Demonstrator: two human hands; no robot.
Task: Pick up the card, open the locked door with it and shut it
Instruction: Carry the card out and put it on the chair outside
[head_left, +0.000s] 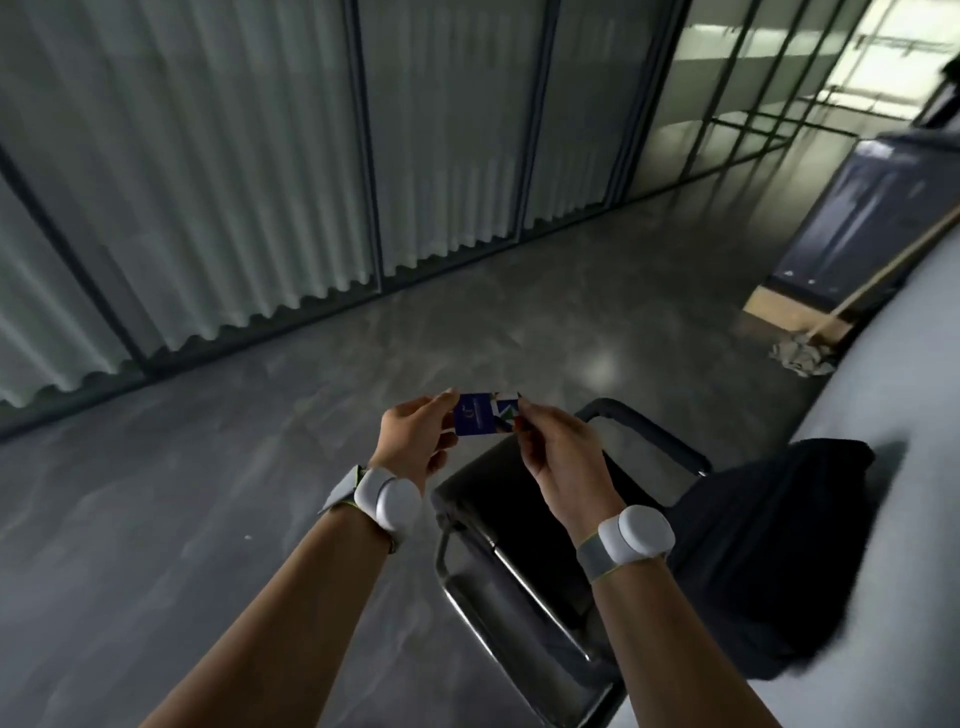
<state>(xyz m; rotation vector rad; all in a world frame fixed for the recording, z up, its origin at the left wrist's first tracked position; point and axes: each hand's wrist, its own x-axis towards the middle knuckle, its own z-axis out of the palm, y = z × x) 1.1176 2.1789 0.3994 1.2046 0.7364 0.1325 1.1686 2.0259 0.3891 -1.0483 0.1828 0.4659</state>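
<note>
Grey polished floor (260, 467) — ribbed glass wall (208, 156) behind.

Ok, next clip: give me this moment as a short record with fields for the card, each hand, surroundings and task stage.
card: blue card, held up in the air in front of the person
left hand: left hand pinches the card's left end
right hand: right hand pinches its right end
below hands: black chair
surroundings: grey floor, ribbed glass wall, mop at right
task stage: card picked up; no door lock in view
</note>
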